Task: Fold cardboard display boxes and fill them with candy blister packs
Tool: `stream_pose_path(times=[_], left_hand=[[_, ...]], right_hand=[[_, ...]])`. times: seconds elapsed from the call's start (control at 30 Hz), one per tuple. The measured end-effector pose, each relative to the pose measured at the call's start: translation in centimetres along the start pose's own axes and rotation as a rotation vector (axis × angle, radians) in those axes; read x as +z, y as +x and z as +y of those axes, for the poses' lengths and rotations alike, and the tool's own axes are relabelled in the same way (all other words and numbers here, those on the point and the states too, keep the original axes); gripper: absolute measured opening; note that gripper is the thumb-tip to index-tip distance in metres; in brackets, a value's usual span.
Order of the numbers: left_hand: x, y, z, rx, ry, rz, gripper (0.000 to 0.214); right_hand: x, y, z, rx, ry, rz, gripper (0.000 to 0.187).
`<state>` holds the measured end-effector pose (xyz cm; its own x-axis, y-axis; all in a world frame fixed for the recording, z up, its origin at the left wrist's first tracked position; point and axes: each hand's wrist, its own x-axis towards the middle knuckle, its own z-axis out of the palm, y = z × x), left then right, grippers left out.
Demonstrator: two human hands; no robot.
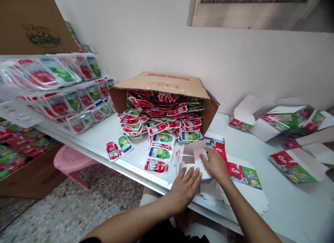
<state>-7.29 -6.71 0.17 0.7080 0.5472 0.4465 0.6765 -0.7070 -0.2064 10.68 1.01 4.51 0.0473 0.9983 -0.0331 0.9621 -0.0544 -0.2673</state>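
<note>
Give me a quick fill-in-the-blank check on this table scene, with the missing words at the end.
1. The left hand and right hand touch a small open printed-paperboard carton whose inside is ____.
2. Flat red and green packets spill from a large box made of brown ____.
3. The plastic stool below the long white table is ____.
4. Beside the right forearm, white letters on the flat paperboard sheet's red panel read ____.

Missing words: white; cardboard; pink; Cola.

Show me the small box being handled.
The open box before the packet-filled carton: left hand and right hand both touch it, while the other opened boxes sit untouched farther right.
</note>
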Motion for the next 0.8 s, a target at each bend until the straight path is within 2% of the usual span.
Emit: stream_pose_path(times=[0.17,0.23,0.27,0.3,0.33,0.4,0.43,0.47,0.5,0.53,0.6,0.7,0.8], left_hand=[[0.2,0.2,-0.1,-0.045,-0.074,0.053,0.044],[-0.4,0.1,-0.2,-0.071,-0.182,0.156,0.044],[-0.7,0.0,-0.4,-0.108,-0.253,0.252,0.043],[-1.0,-0.1,-0.6,-0.183,-0.328,0.367,0.042],[-1.2,-0.1,-1.0,-0.315,-0.402,0.485,0.041],[-1.1,0.0,-2.1,-0.703,-0.549,0.625,0.039],[-0.8,0.3,-2.8,-0.916,-0.631,0.613,0.038],[-0.4,0.7,-3.6,-1.063,-0.733,0.536,0.036],[0.2,1.2,-4.3,-1.136,-0.843,0.429,0.038],[0.8,1.7,-4.9,-1.161,-0.928,0.326,0.04],[1.8,2.8,-5.7,-1.15,-0.986,0.231,0.047],[2.2,4.0,-5.9,-1.114,-0.944,0.179,0.043],[1.5,4.7,-5.5,-1.09,-0.88,0.131,0.033]], right_hand=[[0.4,-0.7,-0.1,-0.064,0.068,-0.052,0.057],[0.7,-1.2,-0.1,-0.053,0.099,-0.042,0.06],[0.8,-1.5,-0.2,-0.037,0.11,-0.039,0.06],[0.9,-1.7,-0.2,-0.021,0.119,-0.038,0.061],[1.0,-1.9,-0.2,-0.008,0.127,-0.039,0.061],[1.2,-2.1,-0.2,0.002,0.141,-0.037,0.061],[1.3,-2.2,-0.2,0.003,0.147,-0.03,0.061],[1.4,-2.3,-0.2,0.0,0.153,-0.021,0.062],[1.5,-2.4,-0.1,-0.003,0.159,-0.011,0.062],[1.6,-2.5,0.0,-0.007,0.168,-0.002,0.062],[1.8,-2.8,0.3,-0.013,0.188,0.016,0.063],[2.0,-3.6,0.6,-0.024,0.205,0.045,0.063],[2.0,-4.4,0.7,-0.044,0.193,0.067,0.063]])
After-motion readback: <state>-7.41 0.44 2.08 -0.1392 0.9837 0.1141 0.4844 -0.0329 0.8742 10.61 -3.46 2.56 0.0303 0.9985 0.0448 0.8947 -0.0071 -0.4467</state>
